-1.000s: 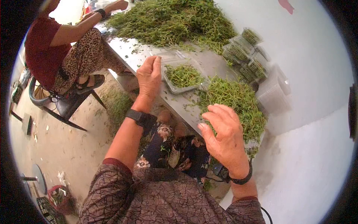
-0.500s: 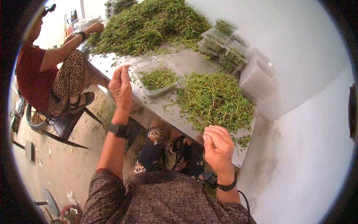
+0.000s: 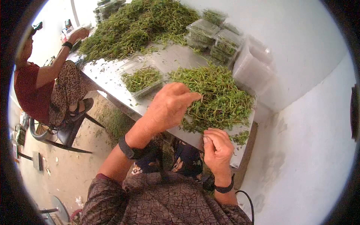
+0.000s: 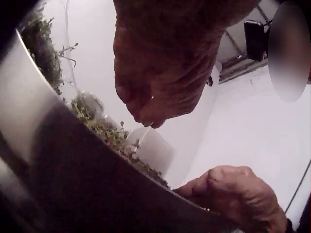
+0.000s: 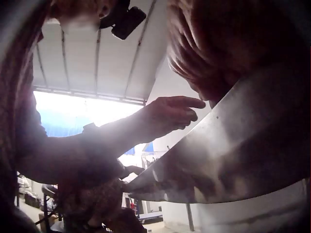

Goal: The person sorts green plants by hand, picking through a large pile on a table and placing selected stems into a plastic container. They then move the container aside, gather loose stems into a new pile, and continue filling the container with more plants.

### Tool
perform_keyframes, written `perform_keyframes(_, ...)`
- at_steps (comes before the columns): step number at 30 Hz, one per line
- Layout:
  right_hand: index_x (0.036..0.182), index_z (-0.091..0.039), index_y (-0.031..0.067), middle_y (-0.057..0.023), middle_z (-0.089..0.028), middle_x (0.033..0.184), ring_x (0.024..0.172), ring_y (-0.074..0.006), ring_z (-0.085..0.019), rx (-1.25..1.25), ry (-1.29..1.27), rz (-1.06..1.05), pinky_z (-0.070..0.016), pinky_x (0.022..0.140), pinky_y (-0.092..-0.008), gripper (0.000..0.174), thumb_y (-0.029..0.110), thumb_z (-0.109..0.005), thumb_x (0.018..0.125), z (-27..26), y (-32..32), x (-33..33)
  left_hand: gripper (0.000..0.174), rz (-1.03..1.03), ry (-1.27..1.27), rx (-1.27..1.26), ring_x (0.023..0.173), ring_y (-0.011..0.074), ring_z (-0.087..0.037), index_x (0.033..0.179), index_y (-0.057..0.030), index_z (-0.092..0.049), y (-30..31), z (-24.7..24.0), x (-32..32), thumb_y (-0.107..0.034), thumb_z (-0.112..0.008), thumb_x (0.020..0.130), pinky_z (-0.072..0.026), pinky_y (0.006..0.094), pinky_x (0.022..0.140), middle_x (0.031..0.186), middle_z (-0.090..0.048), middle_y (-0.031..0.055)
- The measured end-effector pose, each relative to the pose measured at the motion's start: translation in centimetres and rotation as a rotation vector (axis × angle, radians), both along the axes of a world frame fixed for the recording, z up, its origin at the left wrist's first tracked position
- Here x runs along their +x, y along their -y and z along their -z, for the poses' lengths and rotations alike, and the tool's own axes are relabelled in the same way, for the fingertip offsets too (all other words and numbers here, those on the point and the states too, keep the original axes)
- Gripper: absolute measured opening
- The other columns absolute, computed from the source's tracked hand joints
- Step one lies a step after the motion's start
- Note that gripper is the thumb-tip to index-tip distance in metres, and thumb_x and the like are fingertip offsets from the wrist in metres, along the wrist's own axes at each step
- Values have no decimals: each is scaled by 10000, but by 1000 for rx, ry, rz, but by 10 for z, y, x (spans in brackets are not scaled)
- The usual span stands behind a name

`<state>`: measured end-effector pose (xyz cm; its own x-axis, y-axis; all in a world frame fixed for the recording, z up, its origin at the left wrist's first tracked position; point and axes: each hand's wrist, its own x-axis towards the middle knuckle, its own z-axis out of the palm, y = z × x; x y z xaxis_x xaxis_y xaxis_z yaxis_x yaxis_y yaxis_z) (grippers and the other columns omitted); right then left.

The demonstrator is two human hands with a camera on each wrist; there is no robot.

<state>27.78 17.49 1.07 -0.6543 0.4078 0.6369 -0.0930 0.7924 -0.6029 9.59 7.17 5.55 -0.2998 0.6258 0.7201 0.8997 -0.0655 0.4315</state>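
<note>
Nearest, the right hand (image 3: 217, 150) sits at the surface's (image 3: 108, 80) near edge. Its fingers are curled at the fringe of the loose green herb pile (image 3: 221, 93), and I cannot tell whether they pinch any sprigs. The left hand (image 3: 168, 107) reaches over that pile, fingers stretched close together with their tips on the herbs. Beyond lies an open clamshell tray (image 3: 141, 79) partly filled with herbs. Farther back are the filled packs (image 3: 212, 33), the empty tubs (image 3: 253, 69) and a big herb heap (image 3: 135, 22).

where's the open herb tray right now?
Head view: the open herb tray sits on the steel table, left of the near herb pile and just beyond the left hand, with the big herb heap behind it.
</note>
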Motion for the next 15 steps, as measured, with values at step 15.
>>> perform_keyframes(15,828,-632,-31,-164,-664,884,891,-337,-636,57,34,-42,-516,769,-405,73,-24,-639,756,-3,0,1,158,-56,-184,-138,837,290,-580,858,-66,-694,-17,15,6,-38,-655,708,-467,381,733,907,-600,102)
